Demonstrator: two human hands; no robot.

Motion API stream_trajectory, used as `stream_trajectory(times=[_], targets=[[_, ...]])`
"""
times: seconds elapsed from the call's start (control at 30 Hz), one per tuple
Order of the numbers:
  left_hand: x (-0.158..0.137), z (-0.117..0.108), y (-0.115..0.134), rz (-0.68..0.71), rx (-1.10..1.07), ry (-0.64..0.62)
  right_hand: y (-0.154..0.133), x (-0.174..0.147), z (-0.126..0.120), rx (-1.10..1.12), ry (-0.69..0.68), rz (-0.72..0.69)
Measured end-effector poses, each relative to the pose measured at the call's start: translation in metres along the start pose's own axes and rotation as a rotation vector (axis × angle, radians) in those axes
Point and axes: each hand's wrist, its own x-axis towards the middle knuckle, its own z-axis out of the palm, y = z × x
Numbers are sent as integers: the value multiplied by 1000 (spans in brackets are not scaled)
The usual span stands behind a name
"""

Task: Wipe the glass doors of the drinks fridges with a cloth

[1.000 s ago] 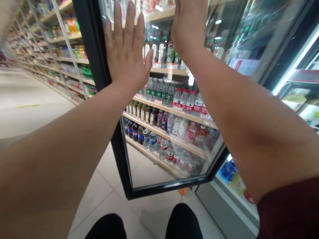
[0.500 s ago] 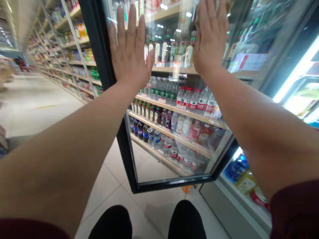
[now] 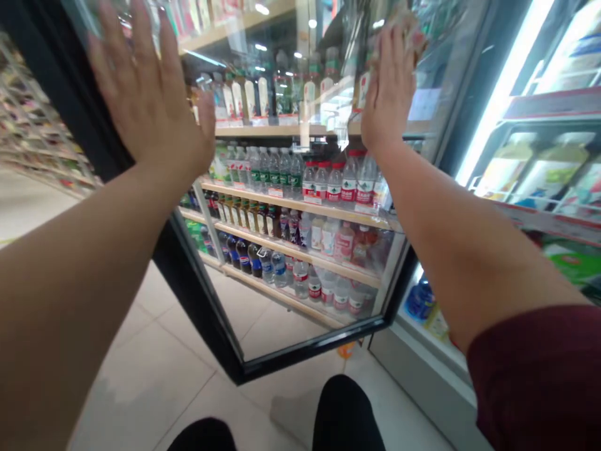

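The glass door (image 3: 300,200) stands swung out from the lit cabinet (image 3: 422,369) on the right, in front of the person's knees, with rows of bottles (image 3: 323,181) showing in its pane. The left hand (image 3: 150,100) is spread flat, its palm apparently against the glass just beside the dark frame (image 3: 314,346); the right hand (image 3: 389,88) has its fingers stretched out together over a crumpled cloth (image 3: 417,42) near the top — whether they pinch it or only press it, I cannot tell. The door looks heavy but carried by its hinges, so it should swing with little effort; its pane is probably stiff, slick and breakable, giving a flat palm hardly any purchase, and the frame's long free edge by the left hand seems the surer hold. The cloth looks light and soft — best kept bunched under spread fingers, as a loose corner could slip out
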Motion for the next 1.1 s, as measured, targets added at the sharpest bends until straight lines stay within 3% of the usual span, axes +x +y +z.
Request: stream_trajectory(times=[0.07, 0.13, 0.27, 0.57, 0.73, 0.87, 0.93, 1.03, 1.1], targets=[[0, 5, -5, 0, -4, 7, 16, 4, 1, -16, 22, 216], [-2, 7, -7, 5, -20, 15, 32, 6, 0, -19, 28, 308], [-3, 1, -2, 18, 37, 8, 59, 1, -2, 24, 23, 287], [-1, -14, 13, -42, -49, -43, 87, -20, 22, 155, 114, 468], [4, -14, 16, -140, 85, -125, 82, -42, 34, 150, 162, 355], [9, -13, 19, -155, 97, -150, 71, -50, 29, 149, 107, 363], [10, -13, 20, -180, 137, -170, 62, -53, 23, 140, 54, 258], [9, -10, 17, -175, 132, -171, 45, -58, 14, 124, -59, -20], [8, -7, 13, -129, 120, -144, 33, -58, 9, 109, -114, -50]])
